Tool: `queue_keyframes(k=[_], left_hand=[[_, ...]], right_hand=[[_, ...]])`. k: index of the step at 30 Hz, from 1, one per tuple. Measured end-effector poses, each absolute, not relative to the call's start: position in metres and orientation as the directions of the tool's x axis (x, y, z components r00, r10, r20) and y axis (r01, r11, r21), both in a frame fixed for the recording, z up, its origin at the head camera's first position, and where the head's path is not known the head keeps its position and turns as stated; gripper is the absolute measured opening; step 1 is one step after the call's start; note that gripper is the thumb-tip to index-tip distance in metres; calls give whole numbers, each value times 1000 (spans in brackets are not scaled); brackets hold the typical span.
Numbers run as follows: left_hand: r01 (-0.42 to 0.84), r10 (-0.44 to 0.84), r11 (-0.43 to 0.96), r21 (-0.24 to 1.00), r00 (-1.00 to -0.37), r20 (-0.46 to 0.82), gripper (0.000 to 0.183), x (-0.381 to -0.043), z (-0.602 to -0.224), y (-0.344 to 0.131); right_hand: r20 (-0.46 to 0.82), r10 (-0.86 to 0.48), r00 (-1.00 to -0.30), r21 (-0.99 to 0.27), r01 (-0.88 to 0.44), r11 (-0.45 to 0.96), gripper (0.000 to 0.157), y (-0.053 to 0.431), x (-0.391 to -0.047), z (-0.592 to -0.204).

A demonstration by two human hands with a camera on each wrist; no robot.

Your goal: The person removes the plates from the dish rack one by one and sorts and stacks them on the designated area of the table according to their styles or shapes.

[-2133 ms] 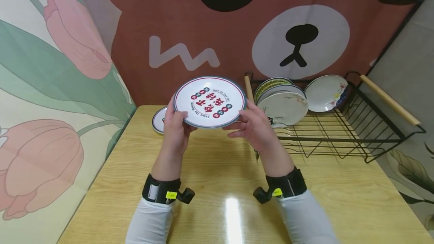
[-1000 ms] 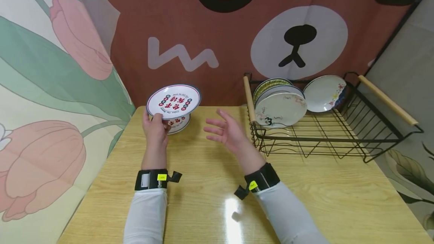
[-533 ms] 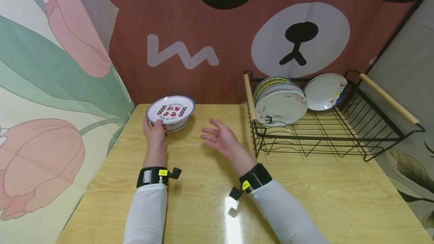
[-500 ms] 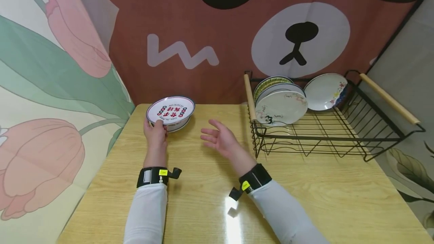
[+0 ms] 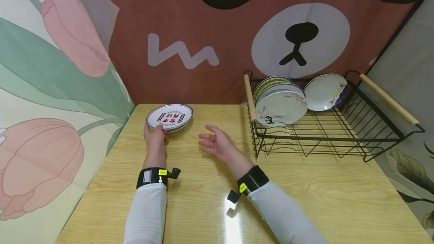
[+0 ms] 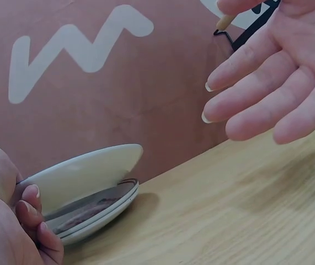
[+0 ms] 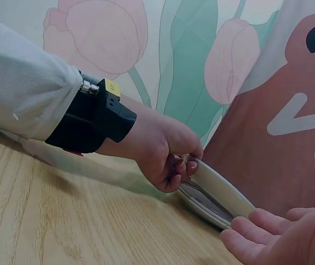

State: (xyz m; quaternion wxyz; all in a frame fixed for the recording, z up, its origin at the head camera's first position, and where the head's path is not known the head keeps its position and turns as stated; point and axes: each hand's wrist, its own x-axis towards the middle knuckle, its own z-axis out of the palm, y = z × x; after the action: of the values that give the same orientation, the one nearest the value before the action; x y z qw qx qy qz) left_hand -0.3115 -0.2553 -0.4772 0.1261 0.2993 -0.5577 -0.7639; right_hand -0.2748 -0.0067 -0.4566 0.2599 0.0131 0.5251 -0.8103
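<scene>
Head view, plate [image 5: 170, 117] lower than before, left fingers [image 6: 28, 214] gripping it

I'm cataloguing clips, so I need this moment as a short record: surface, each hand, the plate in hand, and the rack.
Surface: pale wood-grain table
Left hand: grips a round white plate with dark-blue rim and red lettering
Held plate's position: tilted above a round white dish; contact near the fingers hidden
Right hand: fingers extended, holding nothing
Rack: black wire dish rack with wooden handles, right side of table
Rack contents: several round white plates leaning at left; one flower-patterned white plate farther right
</scene>
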Motion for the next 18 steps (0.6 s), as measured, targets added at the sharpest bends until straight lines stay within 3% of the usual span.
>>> queue_keyframes(k=[18], left_hand=[[-209,-503,-334,919,-785,-362,76,-312,-489,-258]], right_hand=[[-291,-411,-864,-851,430,-301,63,-4,-276,-461]])
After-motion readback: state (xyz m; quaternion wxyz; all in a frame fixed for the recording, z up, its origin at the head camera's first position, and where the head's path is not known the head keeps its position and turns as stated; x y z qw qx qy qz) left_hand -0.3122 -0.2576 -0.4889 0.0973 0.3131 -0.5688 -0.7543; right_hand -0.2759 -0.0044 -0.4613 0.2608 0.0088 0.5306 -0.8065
